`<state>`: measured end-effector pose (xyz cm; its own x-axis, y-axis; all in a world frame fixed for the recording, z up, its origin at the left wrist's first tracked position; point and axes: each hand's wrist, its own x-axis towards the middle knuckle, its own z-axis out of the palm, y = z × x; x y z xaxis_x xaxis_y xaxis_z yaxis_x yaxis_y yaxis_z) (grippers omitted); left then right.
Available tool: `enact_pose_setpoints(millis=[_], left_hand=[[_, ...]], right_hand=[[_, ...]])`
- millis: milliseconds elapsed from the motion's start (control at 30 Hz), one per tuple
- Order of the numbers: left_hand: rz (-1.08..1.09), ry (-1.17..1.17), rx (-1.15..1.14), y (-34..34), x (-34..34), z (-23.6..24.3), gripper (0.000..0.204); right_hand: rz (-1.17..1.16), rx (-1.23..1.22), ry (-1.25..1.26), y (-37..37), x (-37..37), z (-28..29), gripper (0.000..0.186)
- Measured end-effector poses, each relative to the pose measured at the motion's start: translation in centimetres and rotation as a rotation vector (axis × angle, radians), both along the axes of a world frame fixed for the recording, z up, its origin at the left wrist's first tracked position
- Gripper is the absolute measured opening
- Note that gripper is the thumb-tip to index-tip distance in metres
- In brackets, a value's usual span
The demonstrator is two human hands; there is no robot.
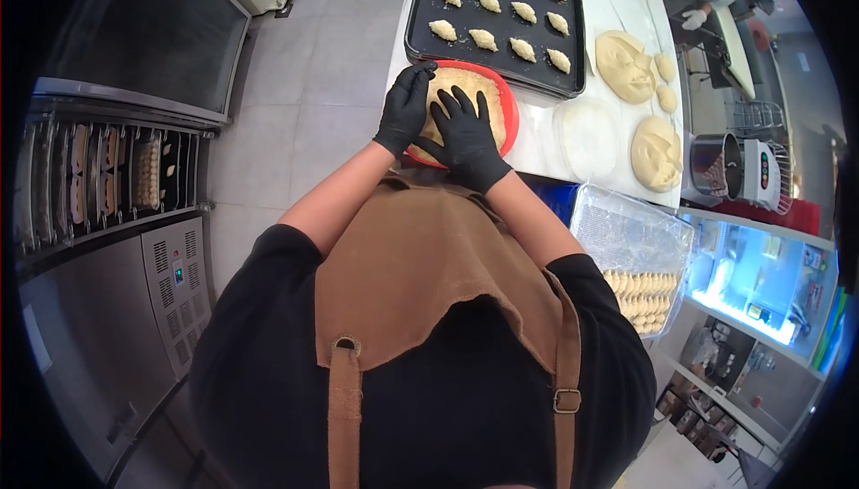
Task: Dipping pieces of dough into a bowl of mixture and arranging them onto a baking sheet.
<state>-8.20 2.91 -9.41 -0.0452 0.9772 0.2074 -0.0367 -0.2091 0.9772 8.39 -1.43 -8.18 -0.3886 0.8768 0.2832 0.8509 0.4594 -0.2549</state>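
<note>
A red bowl (pixel 509 111) with pale, crumbly yellowish contents (pixel 455 83) stands at the table's near edge. My left hand (pixel 407 109), in a black glove, is at the bowl's left rim with its fingers curled together; whatever may be in them is hidden. My right hand (pixel 467 134), also black-gloved, lies palm down over the contents with its fingers spread. Just beyond the bowl is a dark baking tray (pixel 467 17) bearing rows of small pointed dough pieces (pixel 488 1) with a rough coating.
Large dough lumps (pixel 625 66) and smaller dough pieces (pixel 666 98) lie on the white table (pixel 534 138) at right. A translucent round item (pixel 586 138) sits nearer. A plastic-covered crate (pixel 626 229) holds shaped dough. Tray racks (pixel 107 171) stand left. Another person's gloved hand (pixel 694 19) shows far right.
</note>
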Motion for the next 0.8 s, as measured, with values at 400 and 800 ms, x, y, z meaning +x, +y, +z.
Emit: enact_pose_setpoints(millis=[400, 800], left_hand=[[-0.011, 0.054, 0.009, -1.4, -0.7, 1.0, 0.027], [-0.112, 0.654, 0.399, -0.8, -1.2, 1.5, 0.044]], right_hand=[[-0.031, 0.058, -0.026, -3.5, 3.6, 0.0, 0.055], [-0.273, -0.546, 0.604, 2.5, 3.2, 1.5, 0.033]])
